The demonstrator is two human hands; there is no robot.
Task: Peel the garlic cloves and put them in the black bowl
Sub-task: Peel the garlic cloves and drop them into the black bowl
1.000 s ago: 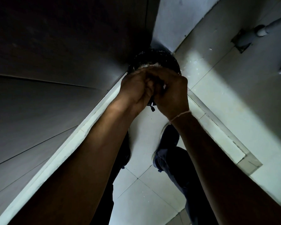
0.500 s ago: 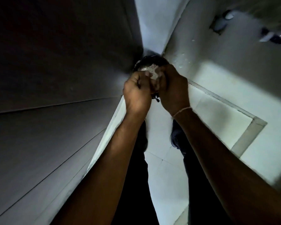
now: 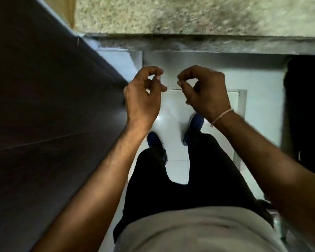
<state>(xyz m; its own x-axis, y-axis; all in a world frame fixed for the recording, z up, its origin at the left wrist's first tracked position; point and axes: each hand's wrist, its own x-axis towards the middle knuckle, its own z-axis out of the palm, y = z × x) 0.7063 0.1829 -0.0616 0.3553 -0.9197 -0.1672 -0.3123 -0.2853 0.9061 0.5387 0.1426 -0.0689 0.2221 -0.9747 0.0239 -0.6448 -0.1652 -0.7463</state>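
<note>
Neither the black bowl nor any garlic clove shows in the head view, so which way they lie from the hands cannot be read.

The left hand (image 3: 143, 95) and the right hand (image 3: 205, 91) hang side by side in front of the body, apart from each other, below the edge of the speckled stone tabletop (image 3: 189, 13). On each hand the thumb and forefinger curl in to meet at the tips. Whether a scrap of skin is pinched there is too small to tell; nothing else is held.

Under the hands lie the pale tiled floor (image 3: 173, 106) and two dark blue shoes (image 3: 154, 140). Both hands sit equally near the tabletop edge, so, as a judgement, neither has the advantage until the bowl is found.
</note>
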